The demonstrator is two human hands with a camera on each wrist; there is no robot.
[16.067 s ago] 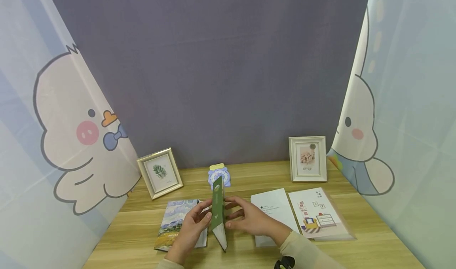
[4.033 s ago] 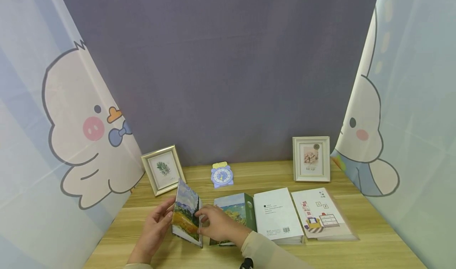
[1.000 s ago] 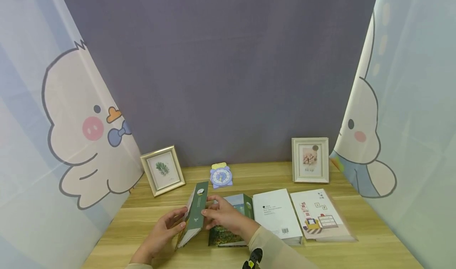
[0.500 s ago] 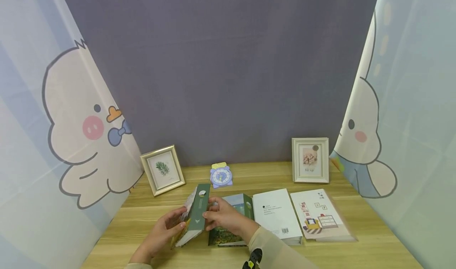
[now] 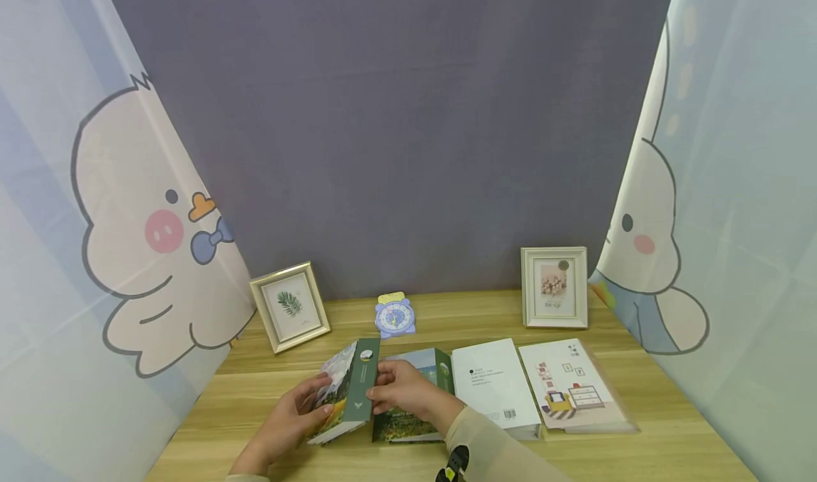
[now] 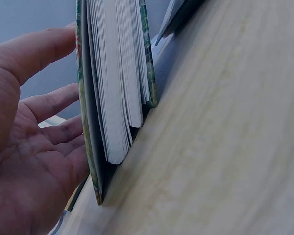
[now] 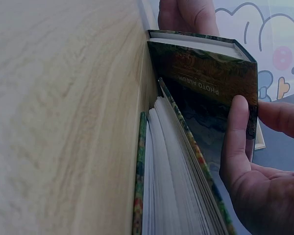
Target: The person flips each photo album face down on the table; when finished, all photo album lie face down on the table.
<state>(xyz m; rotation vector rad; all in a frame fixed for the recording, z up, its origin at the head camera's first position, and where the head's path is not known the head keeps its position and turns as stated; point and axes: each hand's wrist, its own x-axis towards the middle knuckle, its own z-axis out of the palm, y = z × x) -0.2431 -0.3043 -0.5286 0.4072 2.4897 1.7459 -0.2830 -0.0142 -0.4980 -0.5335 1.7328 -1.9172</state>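
A photo album (image 5: 347, 390) with a landscape painting on its covers and a green spine is held at a tilt over the table's front left. My right hand (image 5: 408, 393) pinches it at the spine, the thumb on the spine and fingers on the cover marked PHOTO ALBUM (image 7: 198, 85). On the other side my left hand (image 5: 290, 422) has its fingers and thumb against the opposite cover (image 6: 85, 122); they look fairly straight. Pages (image 6: 110, 88) show at the album's lower edge. Right beside it, partly behind my right hand, lies a second green-spined album (image 5: 445, 376).
To the right lie a white book (image 5: 494, 386) with a barcode and a booklet (image 5: 574, 386) with a furniture drawing. Behind stand a gold picture frame (image 5: 290, 306), a purple clock-shaped item (image 5: 394, 317) and a white picture frame (image 5: 554, 287). Curtains surround the wooden table (image 5: 210, 411).
Since 4 s ago the held album has been turned so its spine faces up. Over the last second it tips lower to the left. The second album, held 16 s ago, now lies beside the white book.
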